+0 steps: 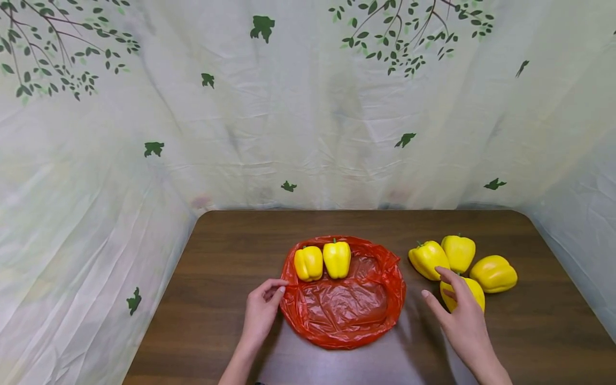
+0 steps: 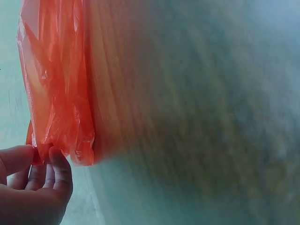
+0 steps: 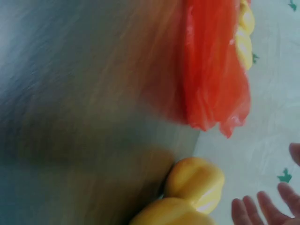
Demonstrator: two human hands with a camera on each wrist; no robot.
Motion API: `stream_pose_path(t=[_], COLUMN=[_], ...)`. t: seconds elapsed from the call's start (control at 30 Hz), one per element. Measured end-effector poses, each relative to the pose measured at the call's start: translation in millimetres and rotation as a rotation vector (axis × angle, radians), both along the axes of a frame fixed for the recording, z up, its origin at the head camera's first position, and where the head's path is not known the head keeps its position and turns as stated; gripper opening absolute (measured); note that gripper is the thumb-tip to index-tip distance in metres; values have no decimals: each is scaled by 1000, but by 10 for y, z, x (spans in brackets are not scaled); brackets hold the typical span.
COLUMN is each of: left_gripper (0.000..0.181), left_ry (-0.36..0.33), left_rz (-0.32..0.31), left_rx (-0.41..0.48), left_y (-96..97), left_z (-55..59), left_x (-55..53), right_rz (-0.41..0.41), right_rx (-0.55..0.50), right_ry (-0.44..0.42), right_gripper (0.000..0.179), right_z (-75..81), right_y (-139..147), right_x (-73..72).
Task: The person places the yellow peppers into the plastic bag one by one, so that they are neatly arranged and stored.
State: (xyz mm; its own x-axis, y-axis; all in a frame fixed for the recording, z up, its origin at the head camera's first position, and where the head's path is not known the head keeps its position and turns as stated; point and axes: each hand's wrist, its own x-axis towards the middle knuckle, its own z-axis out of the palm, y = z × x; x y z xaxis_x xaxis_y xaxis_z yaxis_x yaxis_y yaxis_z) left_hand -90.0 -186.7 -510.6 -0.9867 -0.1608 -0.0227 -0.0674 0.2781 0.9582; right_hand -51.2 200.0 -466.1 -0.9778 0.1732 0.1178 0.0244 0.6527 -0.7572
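Observation:
A red plastic bag (image 1: pixel 344 315) lies spread wide on the table, its rim rolled into a ring. Two yellow bell peppers (image 1: pixel 308 263) sit side by side in its back left part. My left hand (image 1: pixel 262 310) pinches the bag's left rim between thumb and fingers, as the red film (image 2: pixel 61 93) in the left wrist view also shows. On the right, my right hand (image 1: pixel 462 321) hovers over the nearest loose yellow bell pepper (image 1: pixel 476 291), thumb and fingers spread apart. In the right wrist view the fingers (image 3: pixel 265 208) hold nothing.
Behind that pepper lie three more yellow bell peppers, one at the left (image 1: pixel 428 260), one at the back (image 1: pixel 459 252) and one at the right (image 1: pixel 493 274). The brown wooden table (image 1: pixel 231 240) ends at a pale leaf-printed curtain (image 1: pixel 313 133).

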Motion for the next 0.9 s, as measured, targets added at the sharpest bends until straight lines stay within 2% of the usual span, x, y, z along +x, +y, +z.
stream_pose_path(t=[0.23,0.47,0.6,0.7,0.9], left_gripper=[14,15,14,14,14], left_ry=[-13,-21,-15,-5,-1], left_rz=[4,1,4,3,4], left_rx=[-12,-17,-7,-4,-3], left_y=[0,0,1,2,0], left_z=[0,16,17,10,-3], left_x=[-1,4,8,7,5], right_rz=[-23,-81,-114,-137,-137], right_rx=[68,114,114,130,163], right_ry=[81,253,248,210,174], right_gripper=[58,53,52,53,55], right_z=[-74,-154,-169,-182,-210], right_y=[73,184,242,286,389], right_x=[39,53,53,57,43])
